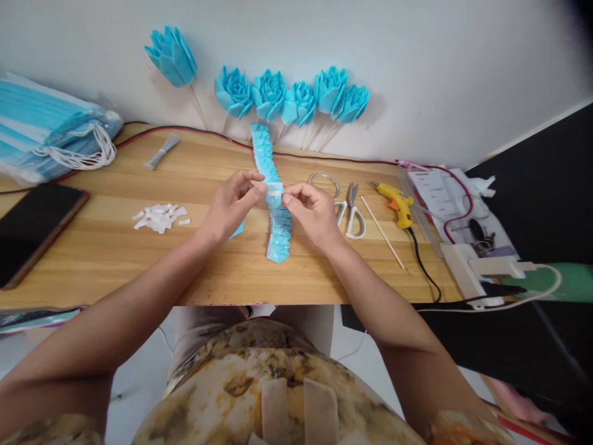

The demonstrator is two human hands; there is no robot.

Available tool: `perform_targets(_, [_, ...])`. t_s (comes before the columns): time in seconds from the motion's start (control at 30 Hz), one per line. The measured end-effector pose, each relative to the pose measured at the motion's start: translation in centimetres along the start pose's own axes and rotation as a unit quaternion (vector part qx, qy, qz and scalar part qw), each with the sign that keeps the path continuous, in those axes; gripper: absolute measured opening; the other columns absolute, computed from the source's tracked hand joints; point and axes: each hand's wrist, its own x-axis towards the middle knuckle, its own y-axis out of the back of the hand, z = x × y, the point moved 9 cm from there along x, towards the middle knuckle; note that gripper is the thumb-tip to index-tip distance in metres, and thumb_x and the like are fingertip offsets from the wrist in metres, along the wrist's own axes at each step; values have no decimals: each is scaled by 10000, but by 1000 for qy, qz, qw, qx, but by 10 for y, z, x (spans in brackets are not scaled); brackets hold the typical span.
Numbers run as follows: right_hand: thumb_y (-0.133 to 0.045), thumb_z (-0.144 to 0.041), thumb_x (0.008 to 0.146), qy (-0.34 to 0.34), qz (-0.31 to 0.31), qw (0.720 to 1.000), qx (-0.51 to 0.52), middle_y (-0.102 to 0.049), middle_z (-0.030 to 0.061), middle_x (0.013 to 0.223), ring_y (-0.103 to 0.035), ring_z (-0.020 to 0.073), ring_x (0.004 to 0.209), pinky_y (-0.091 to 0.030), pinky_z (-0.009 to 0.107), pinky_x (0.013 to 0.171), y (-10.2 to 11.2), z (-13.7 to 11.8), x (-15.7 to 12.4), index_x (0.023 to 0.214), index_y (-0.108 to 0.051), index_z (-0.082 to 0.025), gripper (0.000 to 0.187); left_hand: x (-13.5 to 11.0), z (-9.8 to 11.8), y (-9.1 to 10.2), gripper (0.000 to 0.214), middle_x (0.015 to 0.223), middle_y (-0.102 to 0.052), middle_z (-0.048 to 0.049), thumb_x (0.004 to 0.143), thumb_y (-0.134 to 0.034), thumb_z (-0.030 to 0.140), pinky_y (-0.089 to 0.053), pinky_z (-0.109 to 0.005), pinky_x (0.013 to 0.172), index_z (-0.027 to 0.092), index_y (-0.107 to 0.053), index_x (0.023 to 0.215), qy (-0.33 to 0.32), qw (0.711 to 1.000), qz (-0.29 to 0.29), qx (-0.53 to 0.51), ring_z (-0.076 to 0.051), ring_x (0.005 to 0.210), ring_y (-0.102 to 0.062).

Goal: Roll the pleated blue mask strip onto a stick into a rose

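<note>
Upper-centre blue fabric flowers (269, 94) seem finished; left hand (233, 203) and right hand (315, 212) pinch a flat white strip (275, 192) over an unfinished-looking pleated blue band (279, 230).

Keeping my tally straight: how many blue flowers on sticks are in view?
6. One blue flower apart at left; five more along the wall: three side by side, then an overlapping pair. Others may be hidden.

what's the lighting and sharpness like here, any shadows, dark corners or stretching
Head view: soft, fairly even light, with faint shadows on the wall beside the blue flowers; head view: wide-lens stretching toward the edges, and a dark top right corner; head view: the left hand, right hand and pleated blue strip show clearly enough, though fine detail is soft.
</note>
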Motion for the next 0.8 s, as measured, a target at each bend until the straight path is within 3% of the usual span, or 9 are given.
perform_targets(0.1, [-683, -384, 847, -2, -19, 999, 29, -686, -11, 736, -586, 128, 677, -462, 269, 644, -3, 3, 0, 812, -703, -208, 181, -1, 0, -11, 276, 664, -535, 18, 809, -737, 457, -373, -268, 582, 202, -632, 796, 22, 998, -53, 13, -134, 628, -479])
perform_targets(0.2, [-658, -411, 897, 3, -50, 998, 47, -695, -2, 772, -617, 134, 727, -479, 273, 693, -8, 3, -1, 832, -706, -205, 221, -3, 1, -12, 324, 613, -488, 29, 780, -765, 449, -363, -259, 567, 207, -570, 688, 37, 998, -57, 8, -124, 605, -452])
perform_targets(0.43, [-658, -396, 853, 25, -63, 997, -35, -531, -34, 669, -478, 114, 635, -399, 268, 615, -11, -8, -1, 715, -549, -216, 251, -4, 4, -16, 337, 677, -573, 12, 754, -797, 492, -378, -268, 576, 206, -623, 715, 12, 997, -75, 26, -123, 621, -470])
perform_targets(0.57, [-604, -360, 847, 28, -64, 995, -70, -477, -36, 658, -445, 117, 638, -372, 267, 603, -11, -10, -1, 703, -505, -223, 222, -5, 3, -17, 307, 630, -534, 17, 785, -764, 480, -386, -280, 569, 212, -628, 721, 19, 995, -90, 40, -139, 617, -490])
perform_targets(0.8, [-594, -365, 867, 12, -68, 996, -52, -620, -9, 710, -534, 131, 677, -425, 269, 641, -9, -6, -3, 782, -639, -204, 187, -2, -2, -12, 210, 606, -540, 19, 766, -718, 379, -408, -270, 571, 215, -615, 688, 32, 996, -81, 0, -139, 609, -502])
